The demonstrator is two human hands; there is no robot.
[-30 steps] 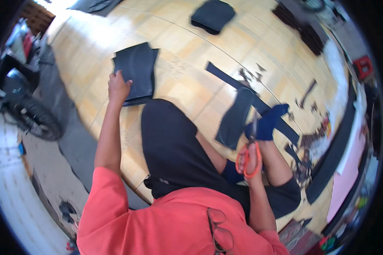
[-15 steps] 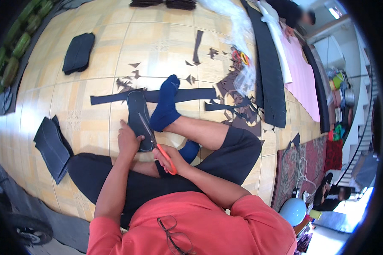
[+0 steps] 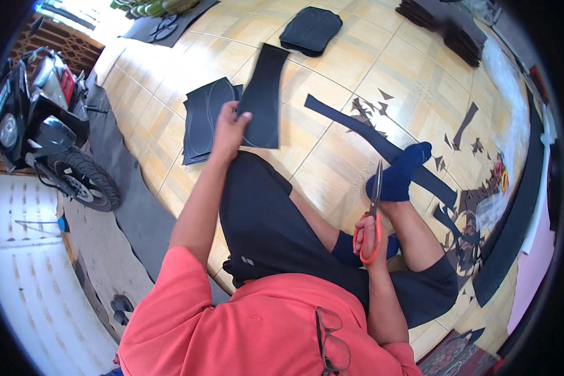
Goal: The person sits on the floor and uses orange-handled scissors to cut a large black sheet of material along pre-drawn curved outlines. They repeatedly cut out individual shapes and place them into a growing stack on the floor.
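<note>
I sit on a tiled floor [image 3: 338,81] with my legs folded. My left hand [image 3: 229,130] reaches forward and grips the near end of a long black sheet piece [image 3: 263,94] with a traced outline on it. Beside it lies a stack of black cut sheets [image 3: 202,122]. My right hand [image 3: 371,233] holds orange-handled scissors [image 3: 374,207], blades pointing up, next to my foot in a blue sock [image 3: 400,172]. A long black strip [image 3: 370,141] runs under that foot.
Small black offcuts [image 3: 467,135] litter the tiles to the right. A dark folded pile [image 3: 311,29] lies ahead, more dark stacks [image 3: 448,28] at the far right. A motorbike [image 3: 50,138] stands at the left on a lower grey floor. Long black rolls [image 3: 514,250] lie along the right.
My left hand left the piece near my foot and reached out left to grip the long black sheet. The scissors have lifted off the material and now point up.
</note>
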